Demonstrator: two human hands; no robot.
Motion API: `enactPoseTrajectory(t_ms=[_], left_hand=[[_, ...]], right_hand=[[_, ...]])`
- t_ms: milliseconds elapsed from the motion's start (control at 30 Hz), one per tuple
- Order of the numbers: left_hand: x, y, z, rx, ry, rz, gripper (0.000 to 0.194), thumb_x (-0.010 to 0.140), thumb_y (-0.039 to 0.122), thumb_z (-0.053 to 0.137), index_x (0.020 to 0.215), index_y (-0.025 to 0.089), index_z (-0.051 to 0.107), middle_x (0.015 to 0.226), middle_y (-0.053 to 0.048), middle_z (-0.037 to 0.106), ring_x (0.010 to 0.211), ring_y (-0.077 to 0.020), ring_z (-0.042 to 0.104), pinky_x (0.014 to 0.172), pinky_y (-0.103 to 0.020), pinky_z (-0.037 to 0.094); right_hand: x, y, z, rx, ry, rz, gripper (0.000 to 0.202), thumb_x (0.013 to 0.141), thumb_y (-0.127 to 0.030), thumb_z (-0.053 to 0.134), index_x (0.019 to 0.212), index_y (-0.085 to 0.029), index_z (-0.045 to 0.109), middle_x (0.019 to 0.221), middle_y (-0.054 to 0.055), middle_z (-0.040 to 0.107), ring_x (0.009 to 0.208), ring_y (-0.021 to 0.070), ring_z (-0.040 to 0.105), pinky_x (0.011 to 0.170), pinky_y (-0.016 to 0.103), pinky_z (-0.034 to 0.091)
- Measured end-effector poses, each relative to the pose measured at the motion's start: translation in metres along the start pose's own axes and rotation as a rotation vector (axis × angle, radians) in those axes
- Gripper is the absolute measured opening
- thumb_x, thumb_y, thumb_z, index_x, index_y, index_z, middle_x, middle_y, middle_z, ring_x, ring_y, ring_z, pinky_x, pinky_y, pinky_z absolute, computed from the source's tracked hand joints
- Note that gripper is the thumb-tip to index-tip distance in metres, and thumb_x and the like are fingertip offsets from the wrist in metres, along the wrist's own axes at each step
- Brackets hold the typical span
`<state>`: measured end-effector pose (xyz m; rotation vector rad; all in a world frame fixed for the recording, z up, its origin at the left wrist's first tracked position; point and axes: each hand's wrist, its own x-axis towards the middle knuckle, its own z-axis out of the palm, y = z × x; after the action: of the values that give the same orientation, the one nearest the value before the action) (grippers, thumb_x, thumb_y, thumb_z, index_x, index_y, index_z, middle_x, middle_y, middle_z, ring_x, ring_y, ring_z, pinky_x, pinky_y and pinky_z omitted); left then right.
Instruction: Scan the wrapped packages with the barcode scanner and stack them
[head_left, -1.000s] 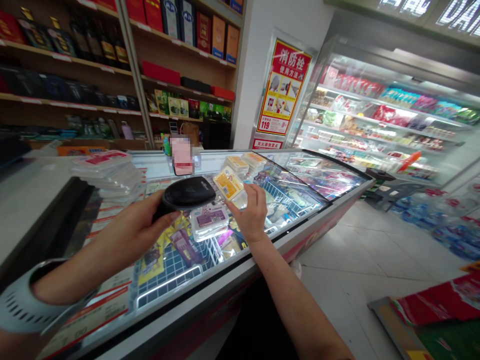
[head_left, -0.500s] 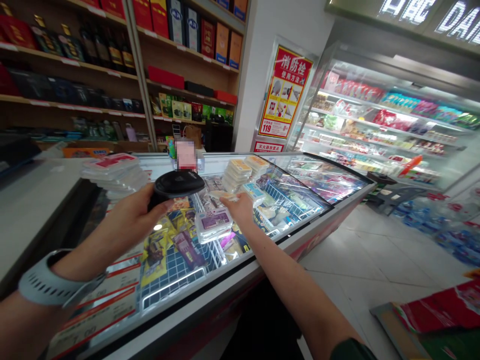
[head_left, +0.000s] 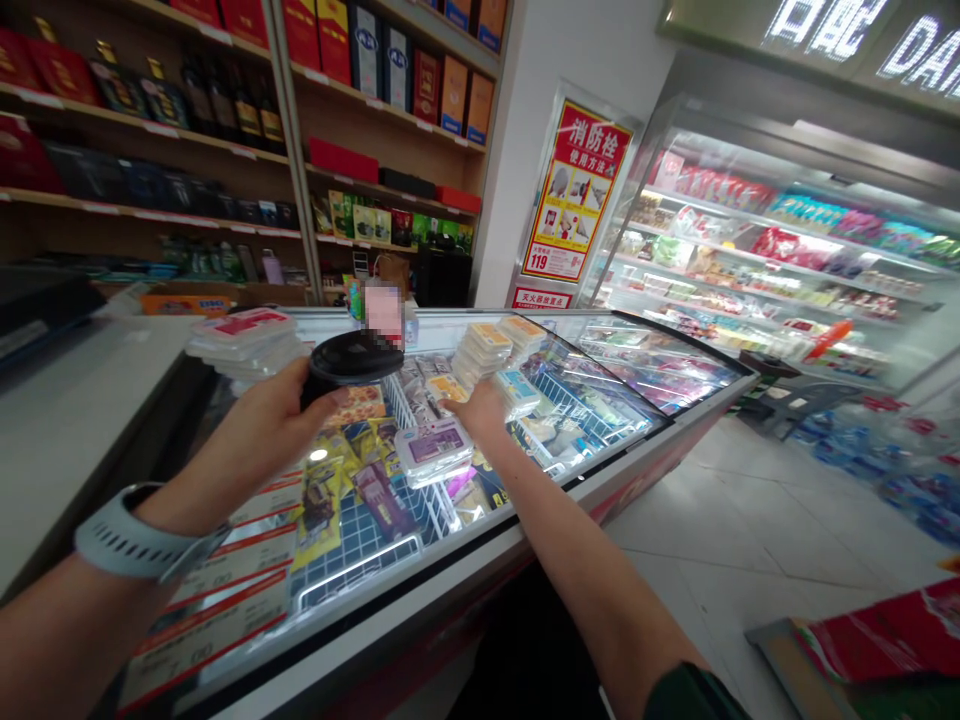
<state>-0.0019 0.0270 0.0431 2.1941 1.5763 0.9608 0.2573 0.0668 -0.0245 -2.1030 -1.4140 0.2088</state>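
My left hand [head_left: 274, 405] is wrapped round a black handheld barcode scanner [head_left: 356, 358], held over the near end of a glass-topped chest freezer [head_left: 570, 490]. My right hand [head_left: 484, 415] reaches over the freezer with its thumb at the edge of a flat clear plastic box with an orange label [head_left: 446, 387]; its other fingers are mostly hidden. A purple-labelled stack of boxes [head_left: 433, 450] is just left of that wrist. Behind the hand rises a stack of orange-labelled boxes [head_left: 482, 345], with blue-labelled boxes [head_left: 519, 390] to its right.
Red-labelled boxes [head_left: 244, 340] are stacked at the left by a pale counter [head_left: 90, 400]. Yellow packets [head_left: 321, 500] lie in wire baskets inside the freezer. Shelves of bottles and boxes [head_left: 394, 60] stand behind. At right are a lit display fridge [head_left: 787, 240] and water bottles [head_left: 900, 450].
The view has shifted slightly, so most things appear a little farther right. The orange-labelled box by my right thumb was blurred and now shows more clearly. My left hand keeps its hold on the scanner.
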Motion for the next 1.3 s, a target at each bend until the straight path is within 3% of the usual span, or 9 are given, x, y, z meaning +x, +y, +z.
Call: enactPoseTrajectory(t_ms=[100, 200, 333, 467, 567, 833, 967, 1167, 1300], left_hand=[[0.001, -0.001, -0.001, -0.021, 0.007, 0.02, 0.053, 0.081, 0.054, 0.044, 0.116, 0.016, 0.056, 0.099, -0.007, 0.066, 0.088, -0.0253, 0.059, 0.081, -0.036, 0.045], [0.002, -0.002, -0.002, -0.015, 0.003, 0.025, 0.052, 0.081, 0.054, 0.044, 0.114, 0.015, 0.056, 0.097, -0.007, 0.065, 0.087, -0.0254, 0.059, 0.081, -0.036, 0.045], [0.002, -0.004, -0.002, 0.01, 0.015, -0.003, 0.052, 0.081, 0.053, 0.045, 0.115, 0.016, 0.057, 0.095, -0.006, 0.065, 0.085, -0.025, 0.059, 0.08, -0.036, 0.045], [0.004, -0.007, 0.0, 0.024, 0.02, -0.032, 0.054, 0.081, 0.055, 0.044, 0.117, 0.016, 0.057, 0.09, -0.005, 0.064, 0.084, -0.0255, 0.06, 0.079, -0.036, 0.045], [0.006, -0.01, 0.001, 0.074, 0.009, -0.08, 0.055, 0.08, 0.054, 0.044, 0.116, 0.015, 0.057, 0.087, -0.005, 0.063, 0.083, -0.0256, 0.059, 0.077, -0.036, 0.045], [0.01, -0.012, 0.005, 0.123, 0.005, -0.059, 0.055, 0.078, 0.052, 0.041, 0.115, 0.015, 0.059, 0.092, -0.006, 0.065, 0.085, -0.0253, 0.06, 0.078, -0.035, 0.045], [0.008, -0.008, 0.005, 0.099, 0.009, -0.051, 0.052, 0.078, 0.052, 0.043, 0.113, 0.017, 0.059, 0.09, -0.004, 0.066, 0.082, -0.0239, 0.06, 0.076, -0.034, 0.045], [0.0, 0.0, 0.006, 0.034, -0.023, 0.021, 0.053, 0.078, 0.055, 0.046, 0.115, 0.019, 0.059, 0.096, -0.004, 0.068, 0.087, -0.0258, 0.062, 0.082, -0.038, 0.047], [-0.011, 0.013, 0.005, -0.08, -0.109, 0.024, 0.061, 0.075, 0.062, 0.05, 0.119, 0.021, 0.058, 0.102, -0.005, 0.069, 0.095, -0.0276, 0.063, 0.087, -0.04, 0.049]], right_hand=[[-0.007, 0.011, -0.006, 0.017, 0.013, -0.076, 0.048, 0.086, -0.052, 0.066, 0.109, -0.01, 0.065, 0.101, 0.019, 0.073, 0.102, 0.0321, 0.069, 0.087, 0.04, 0.051], [-0.019, 0.029, -0.014, 0.067, 0.015, -0.174, 0.034, 0.094, -0.046, 0.056, 0.11, -0.018, 0.066, 0.092, 0.008, 0.073, 0.095, 0.0227, 0.069, 0.09, 0.034, 0.05], [-0.035, 0.052, -0.023, 0.378, -0.073, -0.424, 0.047, 0.09, -0.049, 0.062, 0.125, -0.019, 0.059, 0.119, 0.009, 0.067, 0.096, 0.0177, 0.068, 0.084, 0.03, 0.054], [-0.044, 0.064, -0.029, 0.439, -0.308, -0.667, 0.07, 0.084, -0.048, 0.069, 0.143, -0.021, 0.045, 0.147, 0.013, 0.048, 0.132, 0.0226, 0.052, 0.11, 0.04, 0.043], [-0.045, 0.065, -0.032, 0.366, -0.381, -0.78, 0.072, 0.083, -0.044, 0.071, 0.145, -0.02, 0.043, 0.151, 0.014, 0.045, 0.142, 0.0238, 0.041, 0.12, 0.044, 0.031], [-0.048, 0.069, -0.032, 0.4, -0.301, -0.813, 0.06, 0.081, -0.042, 0.075, 0.134, -0.023, 0.054, 0.141, 0.011, 0.054, 0.135, 0.0221, 0.05, 0.116, 0.041, 0.037], [-0.05, 0.069, -0.032, 0.451, -0.131, -0.794, 0.062, 0.078, -0.046, 0.078, 0.13, -0.021, 0.056, 0.133, 0.011, 0.06, 0.126, 0.0226, 0.057, 0.111, 0.04, 0.043], [-0.051, 0.063, -0.027, 0.363, 0.443, -0.79, 0.061, 0.082, -0.057, 0.071, 0.126, -0.019, 0.053, 0.125, 0.015, 0.062, 0.122, 0.0265, 0.057, 0.107, 0.045, 0.045], [-0.055, 0.058, -0.028, 0.21, 0.676, -0.768, 0.056, 0.088, -0.06, 0.061, 0.124, -0.018, 0.052, 0.124, 0.017, 0.063, 0.122, 0.0277, 0.056, 0.107, 0.049, 0.042]])
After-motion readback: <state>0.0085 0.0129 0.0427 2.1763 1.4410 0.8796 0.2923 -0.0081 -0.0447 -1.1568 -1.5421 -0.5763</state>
